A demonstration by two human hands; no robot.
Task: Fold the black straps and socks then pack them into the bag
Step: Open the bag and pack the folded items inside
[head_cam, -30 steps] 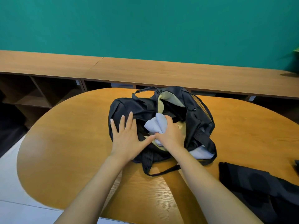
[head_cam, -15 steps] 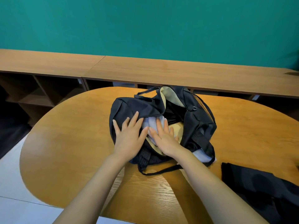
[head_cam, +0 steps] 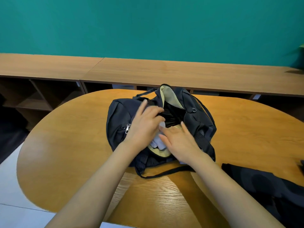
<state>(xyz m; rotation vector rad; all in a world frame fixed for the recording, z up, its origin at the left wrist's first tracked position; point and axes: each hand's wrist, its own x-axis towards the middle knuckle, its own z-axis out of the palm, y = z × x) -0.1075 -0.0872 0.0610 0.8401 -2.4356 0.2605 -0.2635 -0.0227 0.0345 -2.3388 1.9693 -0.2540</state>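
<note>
A black bag with a pale yellow lining lies open in the middle of the oval wooden table. Light grey socks sit in its mouth, and something dark and pleated lies deeper inside. My left hand lies across the bag's left flap, thumb spread, fingers reaching over the rim of the opening; it is blurred. My right hand rests flat with straight fingers on the socks and lining at the near side of the opening.
A dark folded cloth lies on the table at the lower right. The bag's thin strap trails towards me. A long low wooden shelf unit runs behind the table along a teal wall.
My right hand let go of the socks inside the bag and now lies flat on them. My left hand slid up and right across the flap towards the opening.
</note>
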